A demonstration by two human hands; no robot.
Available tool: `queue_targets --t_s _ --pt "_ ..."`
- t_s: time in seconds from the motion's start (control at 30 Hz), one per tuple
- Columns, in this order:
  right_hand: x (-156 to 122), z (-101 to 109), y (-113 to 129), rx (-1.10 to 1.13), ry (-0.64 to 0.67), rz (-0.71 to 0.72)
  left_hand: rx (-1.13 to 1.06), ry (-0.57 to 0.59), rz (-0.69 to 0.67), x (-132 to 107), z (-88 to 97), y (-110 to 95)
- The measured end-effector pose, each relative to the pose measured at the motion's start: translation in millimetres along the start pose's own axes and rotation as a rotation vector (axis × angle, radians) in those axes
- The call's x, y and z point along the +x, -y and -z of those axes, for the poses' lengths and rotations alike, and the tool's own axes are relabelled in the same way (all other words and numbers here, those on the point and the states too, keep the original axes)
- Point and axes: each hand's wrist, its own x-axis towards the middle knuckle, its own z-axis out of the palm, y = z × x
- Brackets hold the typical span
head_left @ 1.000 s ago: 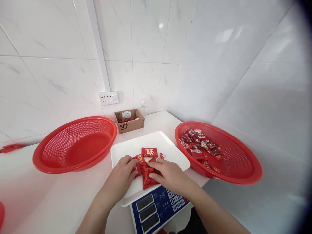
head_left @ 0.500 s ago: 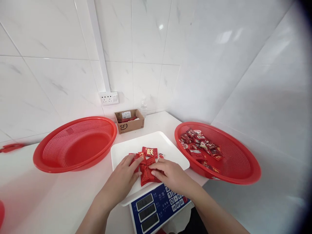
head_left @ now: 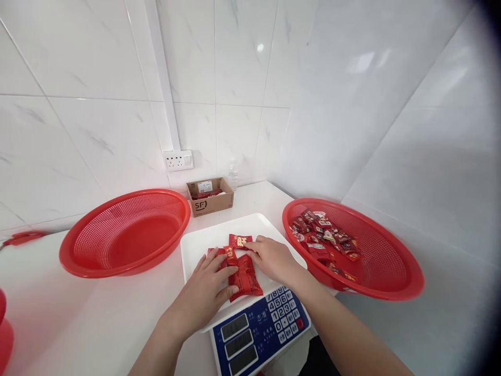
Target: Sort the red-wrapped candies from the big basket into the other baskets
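Several red snack packets lie on the white tray (head_left: 195, 241) of a weighing scale. My left hand (head_left: 211, 286) rests over the left packets with its fingers spread, the thumb against the left edge of the larger front packet (head_left: 247, 282). My right hand (head_left: 277, 260) is at the back packet (head_left: 238, 241), which bears gold lettering; its thumb and fingertips close on that packet's right end. Beneath the tray's front edge shows the scale's blue panel (head_left: 261, 331), with display windows and number keys. The fingers hide parts of the packets.
A red mesh basket (head_left: 94, 269) stands on the left. Another red basket (head_left: 391, 250) on the right holds many small red packets (head_left: 324, 235). Behind the tray are a cardboard box (head_left: 213, 203) with red packets inside and a clear bottle (head_left: 234, 175) by the wall.
My right hand has moved from the front packet to the back packet's right end, uncovering the front packet. My left hand stays over the left packets.
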Motion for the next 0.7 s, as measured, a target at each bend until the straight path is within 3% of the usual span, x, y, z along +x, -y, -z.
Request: queue_targets --t_s 0.1,0.23,0.7 --pt "-11 5 6 0.128 -0.005 0.073 -0.002 -0.037 -0.026 0 0.6 -2" --pt "-24 9 13 0.176 0.107 0.170 0.004 -0.047 -0.061 0 1.1 -6" --pt "-31 7 12 0.155 0.138 0.114 -0.014 -0.145 -0.042 2 -3.9 -7"
